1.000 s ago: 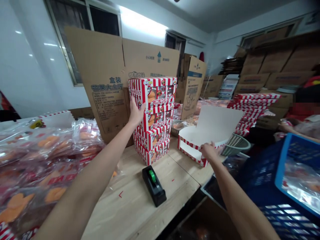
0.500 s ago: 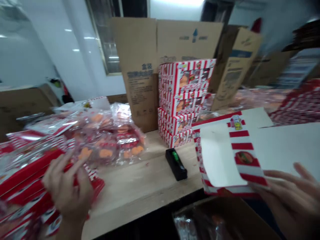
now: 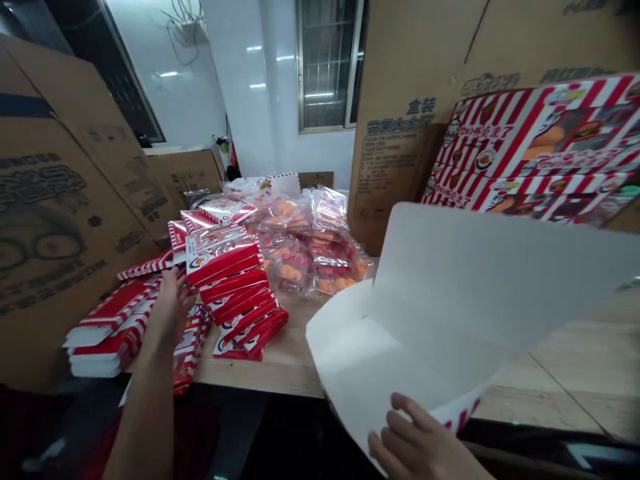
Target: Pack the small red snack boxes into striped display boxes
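My right hand point(image 3: 420, 447) grips the near edge of an open, empty carton point(image 3: 450, 313), white inside with red and white stripes outside, held over the table's front edge. My left hand point(image 3: 170, 310) reaches out to the left and rests on a slanted pile of flat red-and-white packets point(image 3: 225, 273); its fingers are partly hidden among them. A stack of filled striped boxes point(image 3: 540, 147) stands behind the open carton at the right.
Clear bags with orange pieces point(image 3: 310, 247) lie heaped at the back of the wooden table point(image 3: 575, 360). Large brown cardboard boxes stand at the left point(image 3: 55, 207) and behind point(image 3: 400, 120). A stack of flat striped cartons point(image 3: 105, 327) sits at the table's left end.
The view has swung left. My right hand has pulled the open carton close in front of me. My left hand has left the box stack and reached the packets at the left.
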`<state>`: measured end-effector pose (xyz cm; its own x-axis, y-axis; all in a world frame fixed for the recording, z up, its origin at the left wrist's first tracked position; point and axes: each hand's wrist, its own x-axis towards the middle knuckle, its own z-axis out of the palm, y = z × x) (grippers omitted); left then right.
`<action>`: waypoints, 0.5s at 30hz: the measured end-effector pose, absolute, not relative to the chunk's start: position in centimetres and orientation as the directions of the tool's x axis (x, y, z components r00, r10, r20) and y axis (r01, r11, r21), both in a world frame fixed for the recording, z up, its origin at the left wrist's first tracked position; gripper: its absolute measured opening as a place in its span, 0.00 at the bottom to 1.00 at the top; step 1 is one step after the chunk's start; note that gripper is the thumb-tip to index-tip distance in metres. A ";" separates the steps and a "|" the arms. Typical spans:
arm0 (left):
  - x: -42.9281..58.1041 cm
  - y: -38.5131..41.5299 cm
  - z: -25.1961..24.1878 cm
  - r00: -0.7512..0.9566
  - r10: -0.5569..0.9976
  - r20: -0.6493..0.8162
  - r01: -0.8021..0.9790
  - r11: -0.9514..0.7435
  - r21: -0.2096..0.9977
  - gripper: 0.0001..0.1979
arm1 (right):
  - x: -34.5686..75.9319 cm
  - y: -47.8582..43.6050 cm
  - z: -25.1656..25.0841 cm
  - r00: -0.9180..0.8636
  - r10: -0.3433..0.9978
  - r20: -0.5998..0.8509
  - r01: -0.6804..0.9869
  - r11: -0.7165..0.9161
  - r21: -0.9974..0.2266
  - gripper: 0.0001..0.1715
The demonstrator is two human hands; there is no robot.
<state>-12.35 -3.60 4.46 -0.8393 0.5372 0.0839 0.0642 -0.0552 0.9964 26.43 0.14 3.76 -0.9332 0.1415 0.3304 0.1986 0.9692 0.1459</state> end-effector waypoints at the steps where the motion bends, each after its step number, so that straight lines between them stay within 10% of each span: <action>1: -12.4 -3.2 5.1 -0.818 0.575 -0.003 -0.050 -0.066 0.997 0.32 | 26.2 0.1 3.2 -0.944 0.117 0.308 0.168 0.975 0.146 0.18; 8: -14.5 -1.0 8.3 -0.526 0.823 -0.214 -0.365 0.009 0.931 0.28 | 26.6 3.7 2.5 -0.948 0.202 0.248 0.215 0.976 0.024 0.12; 15: -16.8 0.0 8.6 -0.473 0.809 -0.349 -0.348 0.193 0.917 0.22 | 13.9 8.0 12.1 -0.755 0.599 0.268 0.258 0.647 -0.718 0.30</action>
<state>-16.82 -0.03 8.57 -0.4730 0.8088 -0.3494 -0.3484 0.1926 0.9174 13.88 7.99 12.09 -0.7547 0.5988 0.2681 0.2583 0.6467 -0.7176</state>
